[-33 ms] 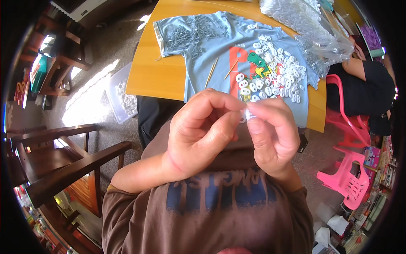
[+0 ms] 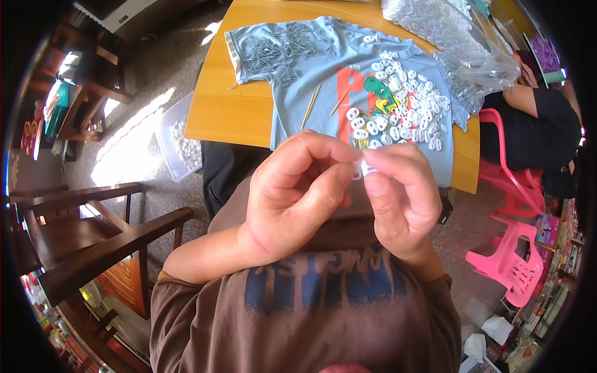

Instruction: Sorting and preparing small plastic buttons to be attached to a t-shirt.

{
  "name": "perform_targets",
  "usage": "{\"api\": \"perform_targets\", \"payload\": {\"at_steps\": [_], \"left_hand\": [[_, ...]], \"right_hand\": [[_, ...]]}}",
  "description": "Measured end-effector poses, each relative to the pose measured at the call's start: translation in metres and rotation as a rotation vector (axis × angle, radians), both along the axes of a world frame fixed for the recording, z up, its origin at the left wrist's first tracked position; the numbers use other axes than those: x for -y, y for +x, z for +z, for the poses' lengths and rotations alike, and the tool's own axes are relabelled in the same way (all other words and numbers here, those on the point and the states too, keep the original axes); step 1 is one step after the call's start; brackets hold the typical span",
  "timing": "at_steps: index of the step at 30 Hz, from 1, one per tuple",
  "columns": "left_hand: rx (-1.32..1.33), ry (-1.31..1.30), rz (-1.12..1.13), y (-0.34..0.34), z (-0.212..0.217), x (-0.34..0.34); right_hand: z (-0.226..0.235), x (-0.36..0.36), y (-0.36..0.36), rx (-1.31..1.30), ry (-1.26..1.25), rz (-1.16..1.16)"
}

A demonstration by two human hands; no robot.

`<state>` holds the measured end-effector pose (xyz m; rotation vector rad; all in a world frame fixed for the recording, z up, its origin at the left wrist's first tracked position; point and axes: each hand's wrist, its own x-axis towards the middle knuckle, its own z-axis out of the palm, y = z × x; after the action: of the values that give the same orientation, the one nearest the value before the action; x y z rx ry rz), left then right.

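Note:
In front of my chest, at the near table edge, both hands meet fingertip to fingertip. My right hand pinches a small white plastic piece between thumb and forefinger, its shape mostly covered. My left hand is closed in a pinch against that piece; anything between its fingertips is too small to make out. Just beyond lies a pile of white oval plastic pieces with two holes, spread over a light blue T-shirt. A heap of thin grey metal-looking bits rests on the shirt's far left.
Thin wooden sticks lie on the shirt on the wooden table. Clear bags of pieces stand far right. A seated person is at the right, near a pink stool. At left are a plastic bin and wooden chair.

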<state>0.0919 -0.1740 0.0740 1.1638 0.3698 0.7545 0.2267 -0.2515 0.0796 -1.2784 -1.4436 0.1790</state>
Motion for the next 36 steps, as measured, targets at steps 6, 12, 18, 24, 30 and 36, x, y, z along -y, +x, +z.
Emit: {"api": "perform_targets", "payload": {"at_steps": [6, 12, 18, 24, 30, 36], "left_hand": [[0.061, -0.158, -0.102, -0.0008, 0.0001, -0.0002], [0.093, -0.272, -0.176, 0.0019, 0.0, -0.0016], [0.112, -0.342, -0.22, 0.0036, 0.0001, 0.0006], [0.088, -0.49, -0.243, 0.0034, 0.0026, 0.0008], [0.111, -0.401, -0.188, 0.0015, 0.0041, 0.0052], [0.099, -0.342, -0.155, 0.0004, 0.005, 0.0056]], "right_hand": [[-0.0024, 0.001, 0.0025, -0.117, -0.04, 0.042], [-0.0025, 0.0038, 0.0041, -0.15, -0.037, 0.029], [-0.0025, 0.0052, 0.0036, -0.137, -0.015, 0.016], [-0.0062, 0.0057, 0.0064, -0.115, 0.016, 0.044], [-0.0049, 0.006, 0.0059, -0.077, 0.036, 0.058], [-0.0058, 0.0073, 0.0049, -0.064, 0.032, 0.069]]}}
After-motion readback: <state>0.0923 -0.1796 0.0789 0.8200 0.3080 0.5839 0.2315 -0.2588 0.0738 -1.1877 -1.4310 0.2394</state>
